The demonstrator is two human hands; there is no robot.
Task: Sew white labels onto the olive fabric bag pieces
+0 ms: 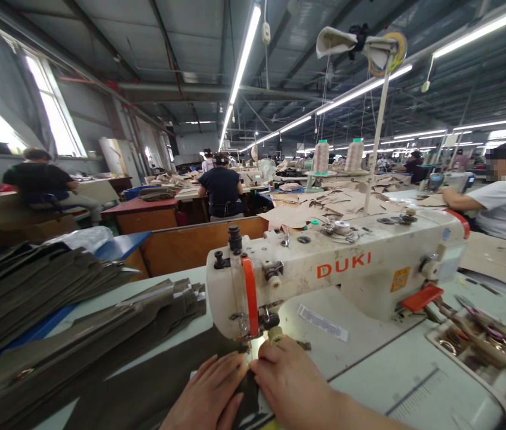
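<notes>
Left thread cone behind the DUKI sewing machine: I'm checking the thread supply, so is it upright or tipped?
Upright: the left thread cone stands vertically, its green tip pointing upward.

Read orange lettering "DUKI" [343, 265] along the side of the white sewing machine [302, 261]. Noted a yellow label [400, 279] farther right on it, too small to decipher. Could not read the white strip [322, 322] lying lower down or the ruled scale [418, 394] on the tabletop [355, 385].
</notes>
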